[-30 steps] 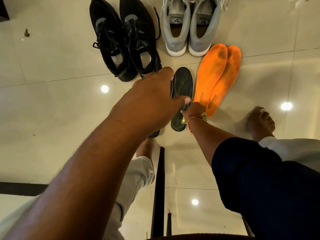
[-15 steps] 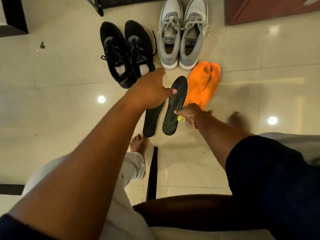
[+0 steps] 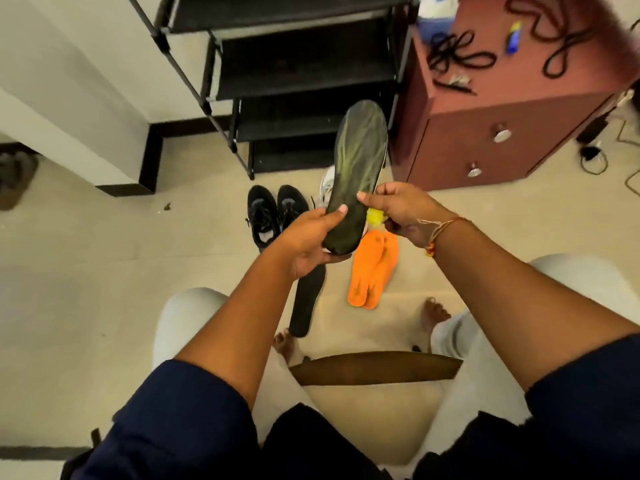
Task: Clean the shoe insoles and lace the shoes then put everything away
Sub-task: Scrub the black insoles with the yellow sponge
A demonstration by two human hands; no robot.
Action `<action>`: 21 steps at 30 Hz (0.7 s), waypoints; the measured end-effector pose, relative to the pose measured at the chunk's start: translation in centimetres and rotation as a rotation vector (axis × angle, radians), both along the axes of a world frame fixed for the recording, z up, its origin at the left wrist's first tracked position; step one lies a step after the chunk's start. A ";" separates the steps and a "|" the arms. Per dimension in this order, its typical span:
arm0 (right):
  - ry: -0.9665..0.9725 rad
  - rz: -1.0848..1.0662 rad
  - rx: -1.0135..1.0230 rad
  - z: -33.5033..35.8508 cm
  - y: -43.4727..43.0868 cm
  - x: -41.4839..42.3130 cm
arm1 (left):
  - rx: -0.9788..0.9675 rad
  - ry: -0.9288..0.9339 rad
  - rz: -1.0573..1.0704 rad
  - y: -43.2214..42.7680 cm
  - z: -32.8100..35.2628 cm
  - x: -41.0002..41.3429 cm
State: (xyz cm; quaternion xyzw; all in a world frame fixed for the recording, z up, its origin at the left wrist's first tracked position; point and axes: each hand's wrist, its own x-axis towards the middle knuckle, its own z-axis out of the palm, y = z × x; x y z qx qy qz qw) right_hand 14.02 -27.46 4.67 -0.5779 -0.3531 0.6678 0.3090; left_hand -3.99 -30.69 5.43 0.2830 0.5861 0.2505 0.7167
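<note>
On floor: 2 orange insoles (image 3: 372, 268), 2 black shoes (image 3: 275, 211).

A black metal shelf rack (image 3: 298, 64) stands at the top centre of the frame, against a pale wall (image 3: 69, 64). A reddish-brown cabinet (image 3: 502, 133) with two round knobs fills the upper right. Dark cables (image 3: 594, 157) lie on the floor at the right edge. A curved wooden chair edge (image 3: 377, 370) sits low at centre.
</note>
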 end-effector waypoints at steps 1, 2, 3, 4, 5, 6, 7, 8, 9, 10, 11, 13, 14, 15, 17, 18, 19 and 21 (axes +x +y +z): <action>-0.023 0.004 0.044 1.7 -1.0 0.1 | 0.006 -0.063 0.047 -1.0 1.3 0.0; -0.034 0.009 0.075 3.1 -2.1 0.2 | 0.014 -0.125 0.080 -2.1 2.5 0.0; -0.032 0.010 0.098 4.4 -3.1 0.2 | 0.026 -0.173 0.090 -3.1 3.7 0.0; -0.026 0.008 0.126 5.4 -3.9 0.3 | 0.025 -0.210 0.090 -4.0 4.5 -0.1; -0.019 -0.001 0.158 6.4 -4.9 0.3 | 0.030 -0.242 0.084 -4.9 5.2 -0.1; -0.014 -0.010 0.200 7.2 -6.0 0.2 | 0.042 -0.264 0.084 -5.8 5.7 0.1; -0.018 -0.018 0.242 8.0 -7.1 0.0 | 0.058 -0.283 0.104 -6.7 6.1 0.4; -0.022 -0.037 0.279 8.5 -8.0 -0.2 | 0.073 -0.294 0.137 -7.6 6.3 0.8; -0.028 -0.066 0.315 8.7 -8.8 -0.4 | 0.083 -0.304 0.177 -8.4 6.2 1.2; -0.038 -0.097 0.346 8.5 -9.6 -0.5 | 0.094 -0.320 0.217 -9.3 6.0 1.7; -0.038 -0.131 0.362 8.2 -10.3 -0.6 | 0.102 -0.346 0.256 -10.0 5.6 2.0; 0.011 -0.173 0.346 7.4 -11.5 -0.8 | 0.106 -0.424 0.331 -11.0 4.4 2.2; 0.057 -0.181 0.321 7.0 -11.8 -0.9 | 0.105 -0.462 0.361 -11.2 3.9 2.2; 0.108 -0.185 0.283 6.6 -12.2 -1.0 | 0.105 -0.496 0.387 -11.3 3.4 1.9; 0.220 -0.195 0.202 6.1 -12.7 -1.4 | 0.109 -0.554 0.432 -11.0 2.6 1.4; 0.273 -0.195 0.179 6.0 -12.9 -1.6 | 0.112 -0.574 0.443 -10.9 2.2 1.1; 0.305 -0.183 0.184 5.9 -13.0 -1.8 | 0.113 -0.598 0.439 -10.7 2.0 1.0; 0.269 -0.116 0.281 5.5 -13.0 -2.2 | 0.102 -0.636 0.431 -10.5 1.6 1.0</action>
